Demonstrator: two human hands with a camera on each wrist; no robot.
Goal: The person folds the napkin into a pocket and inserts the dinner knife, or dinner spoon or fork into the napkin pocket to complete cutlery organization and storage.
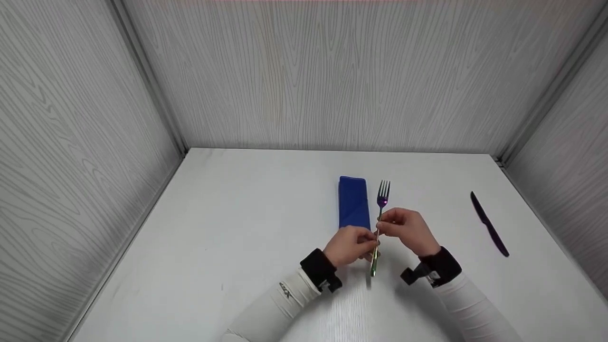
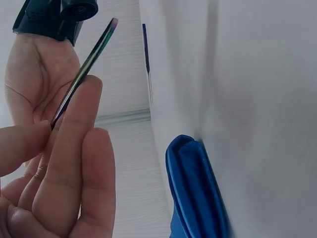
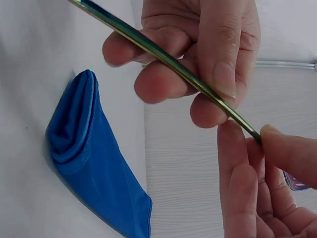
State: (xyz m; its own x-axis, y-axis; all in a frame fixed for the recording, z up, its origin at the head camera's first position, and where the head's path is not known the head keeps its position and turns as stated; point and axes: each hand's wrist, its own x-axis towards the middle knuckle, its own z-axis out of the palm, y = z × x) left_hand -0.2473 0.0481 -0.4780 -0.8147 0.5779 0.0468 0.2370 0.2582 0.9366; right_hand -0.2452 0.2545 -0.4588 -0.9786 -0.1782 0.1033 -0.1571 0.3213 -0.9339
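Note:
A fork (image 1: 383,201) with a shiny purple-green finish is held up above the table, tines pointing away. My left hand (image 1: 351,245) pinches its handle between thumb and fingers. Higher up the handle, just below the head, my right hand (image 1: 411,231) pinches it as well. In the right wrist view the green-gold handle (image 3: 163,58) runs slantwise through both hands' grips. Beneath and left of the fork lies a folded blue cloth napkin (image 1: 354,202), its near end hidden by the left hand in the head view.
A dark purple table knife (image 1: 489,225) lies on the right part of the white table (image 1: 247,213). Wood-grain panels (image 1: 323,76) enclose the table at the back and both sides.

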